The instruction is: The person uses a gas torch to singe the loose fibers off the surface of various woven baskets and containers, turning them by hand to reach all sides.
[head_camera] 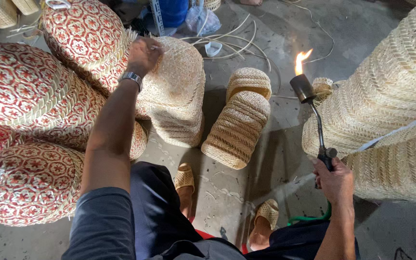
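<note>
Your left hand [143, 55] grips the top pale woven basket [176, 72], fingers curled on its rim, beside the red patterned baskets [30, 96]. Your right hand [334, 180], fingers wrapped tight, holds the lit gas torch [314, 115] right of that basket.

Pale woven basket [176, 91] upright; lit torch [314, 110] raised.

Even daylight, soft shadows, sharp; edges perhaps slightly distorted.
</note>
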